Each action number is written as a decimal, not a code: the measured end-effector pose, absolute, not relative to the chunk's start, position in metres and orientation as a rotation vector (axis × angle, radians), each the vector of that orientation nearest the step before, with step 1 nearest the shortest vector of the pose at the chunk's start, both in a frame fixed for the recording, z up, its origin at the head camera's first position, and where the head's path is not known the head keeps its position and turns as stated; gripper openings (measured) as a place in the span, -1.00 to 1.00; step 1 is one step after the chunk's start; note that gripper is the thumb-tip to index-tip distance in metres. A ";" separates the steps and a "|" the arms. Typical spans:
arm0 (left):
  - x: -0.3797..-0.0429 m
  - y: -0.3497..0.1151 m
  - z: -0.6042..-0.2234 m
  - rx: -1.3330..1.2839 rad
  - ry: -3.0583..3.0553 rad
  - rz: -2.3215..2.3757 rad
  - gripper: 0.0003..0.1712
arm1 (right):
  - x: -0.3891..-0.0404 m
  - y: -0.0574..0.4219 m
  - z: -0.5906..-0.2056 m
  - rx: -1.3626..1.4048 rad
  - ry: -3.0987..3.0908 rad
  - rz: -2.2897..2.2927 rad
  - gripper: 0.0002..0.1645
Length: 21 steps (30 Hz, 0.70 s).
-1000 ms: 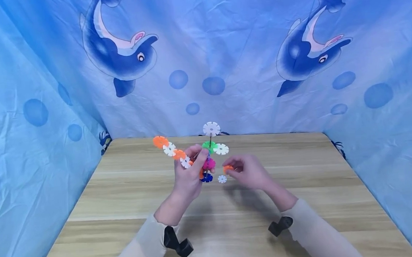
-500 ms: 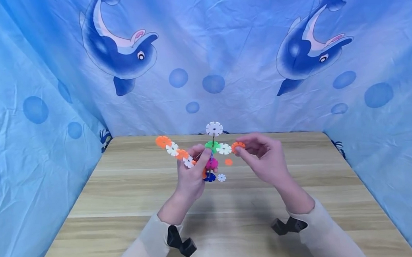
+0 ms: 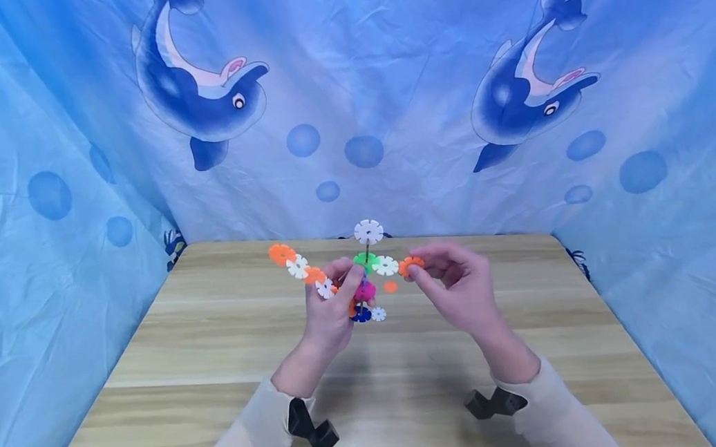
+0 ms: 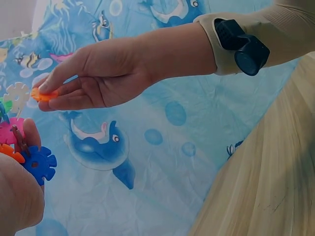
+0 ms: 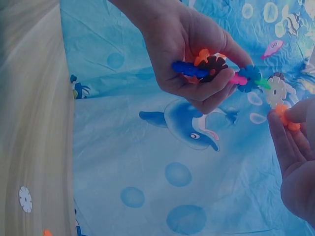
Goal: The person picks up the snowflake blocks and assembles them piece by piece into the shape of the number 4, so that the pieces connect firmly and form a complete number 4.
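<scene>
My left hand (image 3: 329, 317) grips a build of slotted plastic snowflake discs above the table. From it an arm of orange and white discs slants up to the left, ending in an orange disc (image 3: 282, 254). A white disc (image 3: 368, 232) stands on top, a green disc (image 3: 365, 260) below it, then a pink disc (image 3: 365, 291) and a dark blue disc (image 4: 39, 164). Between thumb and fingers, my right hand (image 3: 461, 287) pinches another orange disc (image 3: 411, 266). Its edge meets or nearly meets the white side disc (image 5: 275, 92); the exact contact is unclear.
A loose orange disc (image 3: 390, 287) and a small white disc (image 3: 379, 314) lie on the wooden table (image 3: 217, 344) below the hands. A blue dolphin-print cloth (image 3: 412, 109) hangs round the back and sides.
My right hand has lifted an orange disc from the table and brought it up beside the build's white side disc, drawing slightly closer. The left hand keeps its hold, almost still.
</scene>
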State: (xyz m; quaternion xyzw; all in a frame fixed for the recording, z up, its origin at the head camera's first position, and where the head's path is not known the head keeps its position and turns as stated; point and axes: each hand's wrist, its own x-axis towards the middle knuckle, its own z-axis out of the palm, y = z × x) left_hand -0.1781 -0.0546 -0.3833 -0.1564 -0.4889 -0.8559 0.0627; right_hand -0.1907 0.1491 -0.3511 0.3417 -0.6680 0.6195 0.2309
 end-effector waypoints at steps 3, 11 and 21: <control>-0.178 -0.057 -0.385 -0.475 -1.501 -2.581 -0.73 | -0.190 0.148 -0.354 0.927 -1.830 1.696 -0.73; -0.179 -0.057 -0.388 -0.552 -1.530 -2.511 -0.78 | -0.189 0.148 -0.355 0.915 -1.808 1.688 -0.72; -0.180 -0.055 -0.389 -0.525 -1.564 -2.497 -0.82 | -0.185 0.149 -0.353 0.953 -1.804 1.675 -0.70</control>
